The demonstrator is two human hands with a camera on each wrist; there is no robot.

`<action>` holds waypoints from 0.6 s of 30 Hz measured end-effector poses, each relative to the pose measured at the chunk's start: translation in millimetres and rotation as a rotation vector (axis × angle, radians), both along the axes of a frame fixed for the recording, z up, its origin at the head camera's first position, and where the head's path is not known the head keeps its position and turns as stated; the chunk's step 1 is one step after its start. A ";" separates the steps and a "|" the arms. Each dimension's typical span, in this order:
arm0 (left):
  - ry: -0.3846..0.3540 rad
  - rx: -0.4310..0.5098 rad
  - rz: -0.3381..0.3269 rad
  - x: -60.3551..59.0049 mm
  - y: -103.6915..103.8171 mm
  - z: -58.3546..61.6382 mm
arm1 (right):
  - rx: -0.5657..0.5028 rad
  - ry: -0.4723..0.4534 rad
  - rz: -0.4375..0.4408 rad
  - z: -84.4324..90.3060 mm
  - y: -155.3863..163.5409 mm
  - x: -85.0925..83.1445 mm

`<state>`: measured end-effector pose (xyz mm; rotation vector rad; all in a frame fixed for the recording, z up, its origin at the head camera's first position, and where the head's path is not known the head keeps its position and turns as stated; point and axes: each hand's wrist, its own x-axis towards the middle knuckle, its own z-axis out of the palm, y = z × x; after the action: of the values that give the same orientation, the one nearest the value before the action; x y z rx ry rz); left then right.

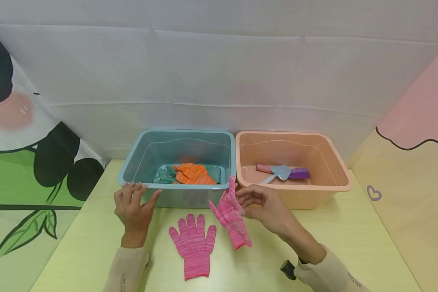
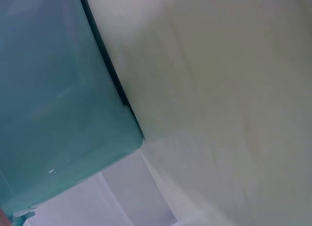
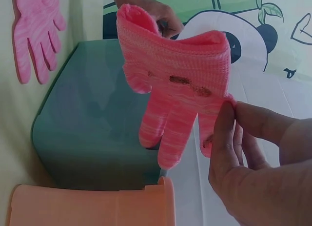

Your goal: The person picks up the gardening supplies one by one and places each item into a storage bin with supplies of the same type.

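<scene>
My right hand (image 1: 264, 209) pinches the edge of a pink striped knit glove (image 1: 230, 215) between thumb and fingers. The glove hangs in the air before the bins, and the right wrist view shows its cuff (image 3: 170, 48) gaping and dark marks across the knit. A second pink glove (image 1: 193, 247) lies flat on the table, fingers pointing away from me. My left hand (image 1: 133, 209) is at the front rim of the blue bin (image 1: 190, 197), fingertips right at the edge and thumb spread. Inside that bin are an orange glove (image 1: 195, 174) and green gloves (image 1: 165, 174).
An orange bin (image 1: 295, 196) stands against the blue bin's right side. It holds a light blue toy trowel (image 1: 282, 172), a purple piece (image 1: 300, 173) and a pink handle (image 1: 263, 168). Behind both bins hangs a white cloth (image 1: 219, 73). Beneath is a pale yellow table (image 1: 263, 267).
</scene>
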<state>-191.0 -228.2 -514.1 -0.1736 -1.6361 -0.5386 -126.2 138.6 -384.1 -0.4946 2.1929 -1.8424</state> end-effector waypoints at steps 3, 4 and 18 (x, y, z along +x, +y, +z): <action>0.002 0.000 -0.004 -0.1 0.1 0.0 | -0.002 0.012 0.005 1.4 -1.2 -1.7; 0.002 0.000 -0.005 -0.1 0.2 0.1 | -0.002 0.016 0.006 2.0 -1.6 -2.2; 0.004 0.002 -0.004 -0.2 0.3 -0.1 | -0.022 0.059 0.041 12.3 -6.2 -0.5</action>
<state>-191.2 -228.0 -514.2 -0.1763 -1.6318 -0.5420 -126.7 132.4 -371.8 -0.6006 2.1854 -1.8556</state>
